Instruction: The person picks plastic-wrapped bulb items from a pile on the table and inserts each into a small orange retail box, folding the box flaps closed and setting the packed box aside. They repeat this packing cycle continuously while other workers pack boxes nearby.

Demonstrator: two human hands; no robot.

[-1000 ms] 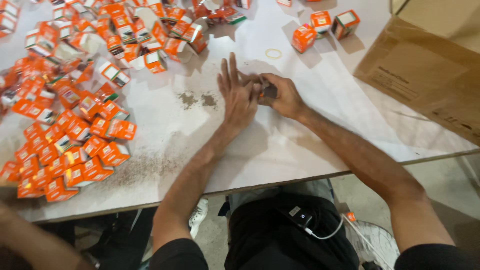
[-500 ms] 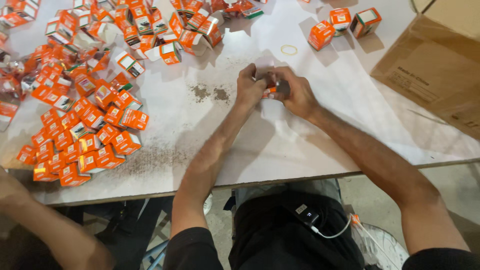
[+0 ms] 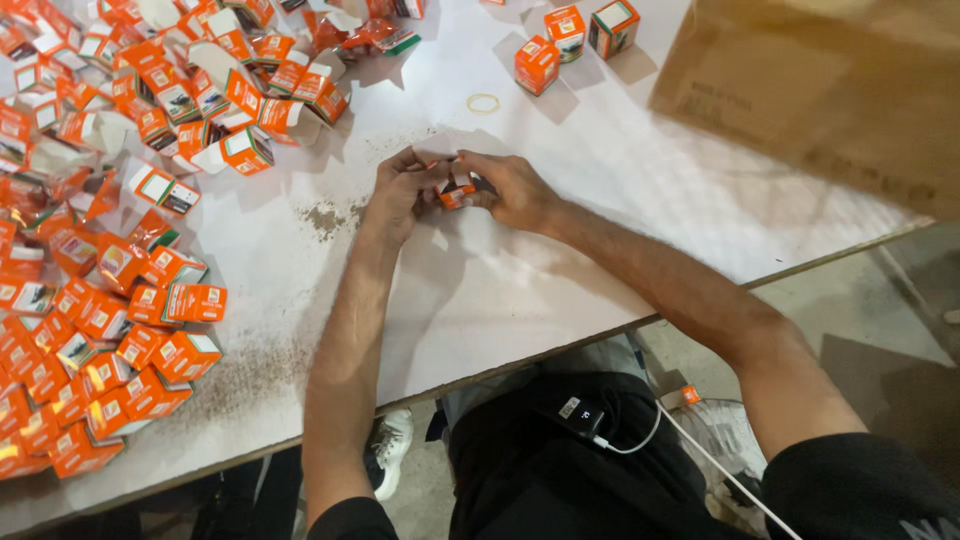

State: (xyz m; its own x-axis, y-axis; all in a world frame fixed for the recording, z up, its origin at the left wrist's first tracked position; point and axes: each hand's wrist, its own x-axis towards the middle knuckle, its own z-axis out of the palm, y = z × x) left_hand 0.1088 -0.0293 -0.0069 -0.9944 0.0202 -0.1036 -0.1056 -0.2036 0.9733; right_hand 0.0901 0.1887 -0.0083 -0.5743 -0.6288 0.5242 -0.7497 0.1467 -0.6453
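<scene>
Both hands meet above the middle of the white counter [image 3: 560, 260]. The left hand [image 3: 398, 195] has its fingers curled narrow, tips pressed against a small orange carton [image 3: 457, 194] held between the two hands. The right hand [image 3: 515, 190] closes its fingers over the same carton from the other side, covering most of it; only an orange-and-white corner shows between the fingertips. Whether the carton rests on the counter or is lifted just clear of it cannot be told. A patch of dark grit [image 3: 322, 215] lies on the counter just left of the left wrist. A large heap of orange cartons [image 3: 120, 230], some flattened and some folded into cubes, covers the left part of the counter, well apart from the hands. Two assembled orange cartons [image 3: 552, 45] stand at the far edge, with a third, green-sided carton [image 3: 614, 27] beside them. A thin rubber band [image 3: 483, 103] lies between those cartons and the hands. A brown cardboard box [image 3: 830, 90] occupies the far right corner.
</scene>
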